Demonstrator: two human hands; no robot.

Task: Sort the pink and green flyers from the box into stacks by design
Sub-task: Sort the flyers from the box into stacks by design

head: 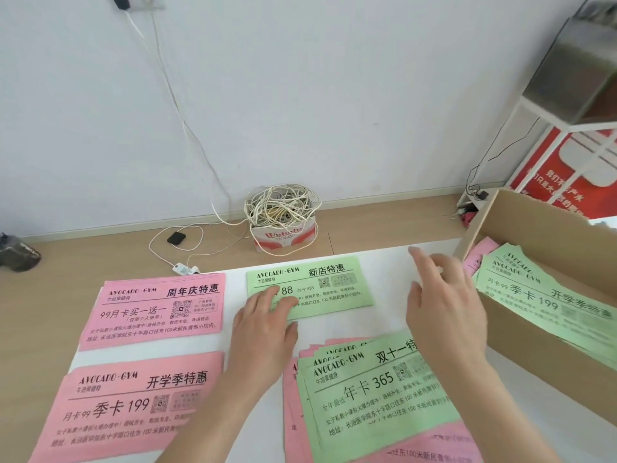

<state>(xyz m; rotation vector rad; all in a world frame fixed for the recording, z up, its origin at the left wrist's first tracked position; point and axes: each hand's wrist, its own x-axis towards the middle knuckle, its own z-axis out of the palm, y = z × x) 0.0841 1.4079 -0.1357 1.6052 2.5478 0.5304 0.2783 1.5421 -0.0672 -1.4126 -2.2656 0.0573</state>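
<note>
Mixed stack [374, 406] nearest — left hand [267, 325] touches green flyer [334, 285] — right hand [447, 312] hovers.

The left hand [267, 324] lays straight fingers on the lone green flyer [324, 289]. The right hand [447, 312], fingers spread, hovers between that flyer and the box [534, 352] of flyers. Left lie the far pink stack [157, 312] and the near pink stack [133, 402]. A mixed pile [374, 399] lies nearest.

**Both hands flat, palms down**

The left hand [263, 315] lies at the centre of the frame, fingers straight and close together. The right hand [444, 305], right of centre, spreads relaxed fingers. Both forearms enter from the bottom edge.
</note>
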